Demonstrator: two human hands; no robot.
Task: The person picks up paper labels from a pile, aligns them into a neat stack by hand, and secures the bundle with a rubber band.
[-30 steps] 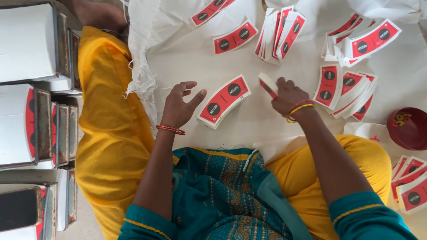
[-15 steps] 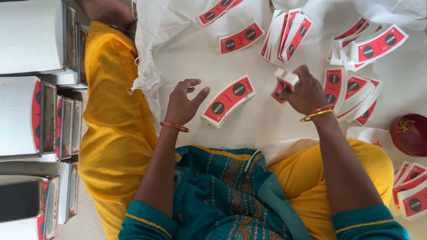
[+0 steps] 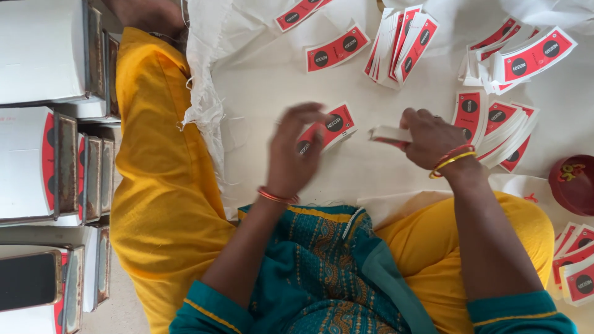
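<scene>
- Nearest the camera, the person sits cross-legged on the floor, with a teal patterned tunic [image 3: 322,272] over yellow trousers [image 3: 154,185] that spread to both sides.
- In front of the knees lies a white cloth sheet [image 3: 272,86], frayed along its left edge; it serves as the work surface.
- The left hand [image 3: 297,154], blurred, hovers with fingers spread over a small stack of red-and-white cards [image 3: 337,127] lying on the sheet; whether it touches them cannot be told.
- The right hand [image 3: 433,139] has its grip pinched on a folded white card piece [image 3: 390,134], held just above the sheet, near the small stack and to its right.
- Just right of that hand a fanned pile of cards [image 3: 501,130] rests on the sheet.
- At the right edge sit a dark red round lid [image 3: 572,182] and a few more cards [image 3: 578,266] below it.
- On the left, stacked white boxes [image 3: 37,111] with red markings stand on the floor beside the yellow trouser leg.
- Farther off on the sheet lie a lone card stack [image 3: 337,49], an upright leaning bundle [image 3: 402,43], and a heap at the top right [image 3: 526,55].
- At the top left, another person's hand [image 3: 148,15] shows partly.
</scene>
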